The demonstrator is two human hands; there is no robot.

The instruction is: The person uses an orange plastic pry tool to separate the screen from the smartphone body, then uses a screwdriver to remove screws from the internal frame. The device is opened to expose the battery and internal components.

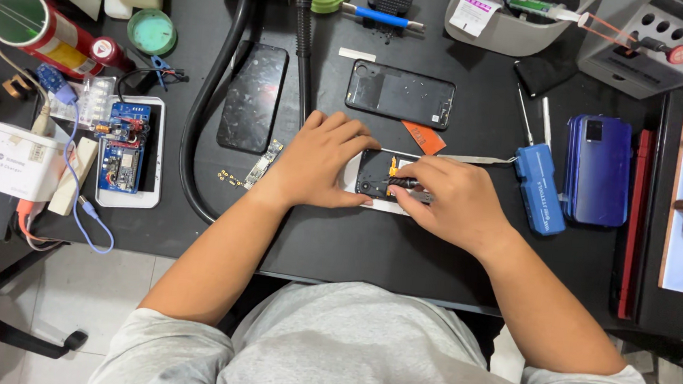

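Observation:
An opened phone (377, 176) with its dark insides showing lies on the black mat in front of me. My left hand (318, 160) rests flat on its left end and holds it down. My right hand (450, 201) is closed on a small dark tool (407, 183) whose tip touches the phone's inner board near an orange flex strip. Most of the phone's right part is hidden under my right hand.
A black back cover (400, 93) and a dark screen panel (252, 96) lie behind my hands. Tweezers (474, 158), a blue box (538, 188) and a blue phone (598, 169) sit to the right. A circuit board on a white tray (127, 151) lies left, beside a black hose (201, 116).

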